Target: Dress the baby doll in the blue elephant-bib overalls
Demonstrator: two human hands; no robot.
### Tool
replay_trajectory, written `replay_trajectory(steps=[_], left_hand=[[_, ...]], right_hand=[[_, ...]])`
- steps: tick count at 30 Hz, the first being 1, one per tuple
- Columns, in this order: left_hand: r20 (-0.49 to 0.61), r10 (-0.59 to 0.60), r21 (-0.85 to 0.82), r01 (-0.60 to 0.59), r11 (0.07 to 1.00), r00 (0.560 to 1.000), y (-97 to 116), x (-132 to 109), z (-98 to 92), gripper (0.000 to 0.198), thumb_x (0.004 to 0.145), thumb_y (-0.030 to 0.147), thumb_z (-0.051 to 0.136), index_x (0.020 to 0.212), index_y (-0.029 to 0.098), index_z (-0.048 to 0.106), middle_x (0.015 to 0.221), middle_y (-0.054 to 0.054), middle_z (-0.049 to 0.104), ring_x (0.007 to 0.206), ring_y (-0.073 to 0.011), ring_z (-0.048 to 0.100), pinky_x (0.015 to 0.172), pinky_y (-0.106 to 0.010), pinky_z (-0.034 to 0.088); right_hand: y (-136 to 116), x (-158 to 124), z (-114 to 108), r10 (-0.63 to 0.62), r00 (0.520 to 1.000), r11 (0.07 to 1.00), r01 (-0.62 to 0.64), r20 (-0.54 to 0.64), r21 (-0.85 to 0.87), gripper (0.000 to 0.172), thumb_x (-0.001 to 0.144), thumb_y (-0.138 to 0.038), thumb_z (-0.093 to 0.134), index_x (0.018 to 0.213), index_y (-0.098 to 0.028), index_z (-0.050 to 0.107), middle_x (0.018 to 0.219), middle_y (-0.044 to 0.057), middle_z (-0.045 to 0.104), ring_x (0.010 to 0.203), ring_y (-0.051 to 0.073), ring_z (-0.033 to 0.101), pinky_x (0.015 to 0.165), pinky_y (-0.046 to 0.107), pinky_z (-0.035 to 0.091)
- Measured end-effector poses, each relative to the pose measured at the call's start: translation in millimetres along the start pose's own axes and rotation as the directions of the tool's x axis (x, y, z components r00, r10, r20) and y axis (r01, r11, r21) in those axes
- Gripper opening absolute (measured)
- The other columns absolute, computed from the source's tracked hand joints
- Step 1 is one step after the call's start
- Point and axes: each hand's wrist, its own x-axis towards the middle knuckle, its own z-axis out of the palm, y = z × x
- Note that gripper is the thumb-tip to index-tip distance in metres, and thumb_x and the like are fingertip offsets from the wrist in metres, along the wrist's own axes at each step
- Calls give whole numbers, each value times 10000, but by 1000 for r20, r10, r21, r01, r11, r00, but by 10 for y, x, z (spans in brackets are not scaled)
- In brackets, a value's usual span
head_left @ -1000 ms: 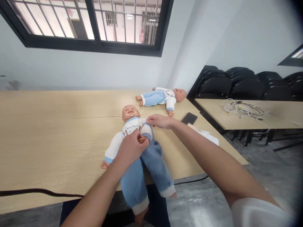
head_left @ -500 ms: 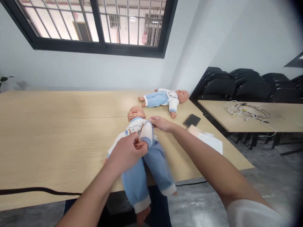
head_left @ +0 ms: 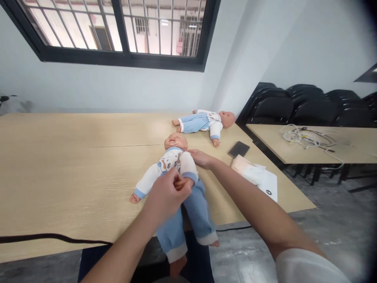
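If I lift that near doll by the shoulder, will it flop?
Probably: the near doll has legs drooping over the table edge, so its limbs look loose. Its head looks like hard plastic, likely stiff. Fleecy clothes should grip well.

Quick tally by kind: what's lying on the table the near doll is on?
Baby dolls: 2, the near doll under the left hand and right hand, and the far doll
Phones: 1, the black phone
Paper piles: 1, the white papers
Cables: 1, the black cable
Total: 5
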Motion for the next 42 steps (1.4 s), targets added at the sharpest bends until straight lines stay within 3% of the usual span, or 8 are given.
replay_trajectory(steps=[8,13,17,28,33,36,38,42], left_hand=[[-16,-48,-217,44,975,999,-184,-7,203,284,887,456,616,787,231,475,631,46,559,561,-139,570,561,-259,410],[-43,-88,-447,60,893,995,-260,36,254,328,882,517,645,847,227,495,621,36,624,584,-167,662,562,-261,500],[-57,-91,-490,52,870,994,-339,83,200,351,893,546,626,868,224,489,621,36,641,560,-169,676,561,-270,548],[-110,-178,-634,68,770,978,-432,158,-116,267,856,387,604,751,224,421,530,115,431,466,-112,609,527,-253,586],[-72,-174,-614,94,784,982,-410,140,-27,311,849,444,644,785,224,434,558,103,478,514,-134,651,553,-278,611],[-49,-164,-606,101,789,985,-387,132,15,357,847,498,670,809,223,444,591,90,512,556,-146,671,564,-297,625],[-45,-152,-599,95,795,987,-391,130,33,374,854,520,672,816,222,450,603,86,523,570,-150,678,569,-304,633],[-60,-123,-573,67,817,991,-445,132,73,383,884,534,658,817,217,454,613,82,551,568,-143,684,583,-296,640]], right_hand=[[316,-460,82,70,998,961,-70,11,268,412,871,-455,691,1172,-179,747,1240,106,749,1167,295,675,1026,434,513],[427,-624,114,21,995,972,2,-97,235,364,827,-472,762,1041,-178,757,1057,91,774,1018,264,684,880,380,527],[369,-598,149,-5,983,983,38,-182,179,325,782,-475,814,919,-187,755,838,52,744,848,221,652,737,333,490],[361,-619,154,45,999,956,-51,27,289,464,756,-580,833,1015,-204,751,1088,97,771,1064,292,675,896,394,516],[392,-637,161,-2,989,999,9,-146,45,344,849,-538,731,853,-195,706,847,53,728,823,218,629,757,340,474],[363,-752,237,-106,919,980,32,-379,-196,374,939,-509,584,732,-200,628,715,28,647,708,186,554,673,318,407],[332,-855,320,-156,866,927,-38,-475,-374,379,950,-493,548,717,-202,620,701,28,638,686,184,546,643,314,369],[237,-992,477,-157,857,740,-227,-491,-633,258,869,-444,650,774,-205,679,712,22,666,653,178,553,602,304,315]])
